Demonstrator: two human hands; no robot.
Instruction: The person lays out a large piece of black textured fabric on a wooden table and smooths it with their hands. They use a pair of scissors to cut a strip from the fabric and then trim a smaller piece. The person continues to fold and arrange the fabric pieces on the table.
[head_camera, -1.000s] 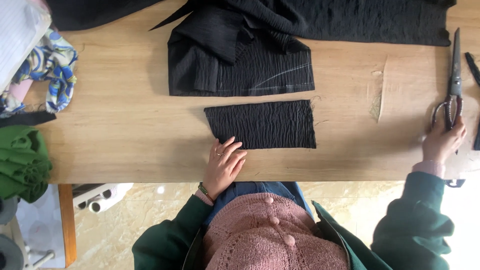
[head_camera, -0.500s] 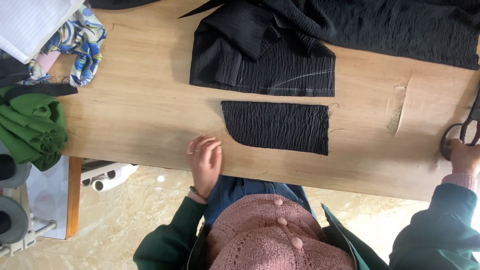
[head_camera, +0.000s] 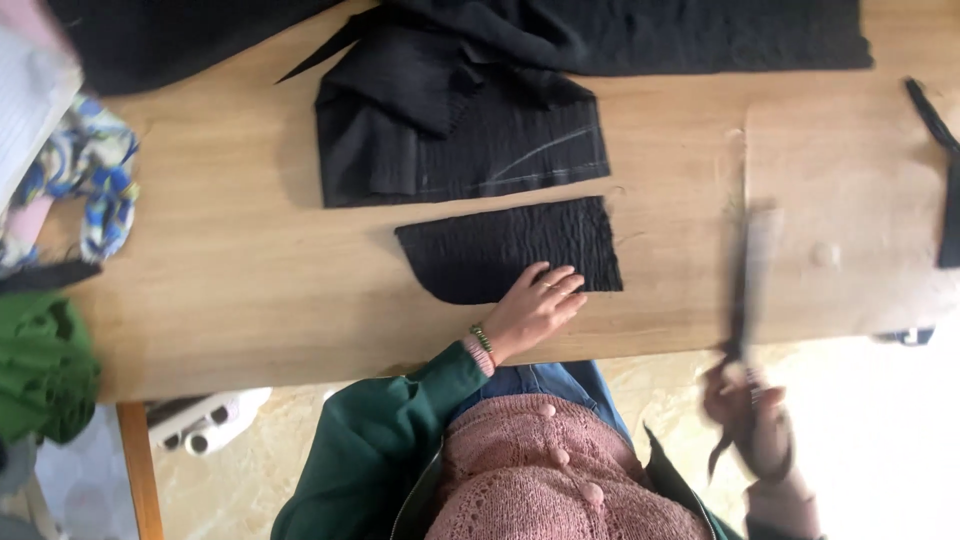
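Note:
A small cut piece of black ribbed fabric (head_camera: 500, 250) lies flat near the front edge of the wooden table (head_camera: 250, 270). My left hand (head_camera: 535, 308) rests flat on its lower right part, fingers spread. My right hand (head_camera: 748, 410) is off the table's front edge, blurred by motion, and grips the handles of a pair of scissors (head_camera: 745, 290) whose blades point up over the table. A larger folded piece of black fabric (head_camera: 460, 140) with a chalk line lies just beyond the small piece.
More black cloth (head_camera: 640, 35) spreads along the far edge. A black strip (head_camera: 945, 170) lies at the right. Blue patterned cloth (head_camera: 85, 190) and green cloth (head_camera: 40, 365) sit at the left. A wooden table leg (head_camera: 140, 470) stands below.
My right hand has lifted the scissors off the table and carried them left toward me. My left hand has moved up onto the small black piece.

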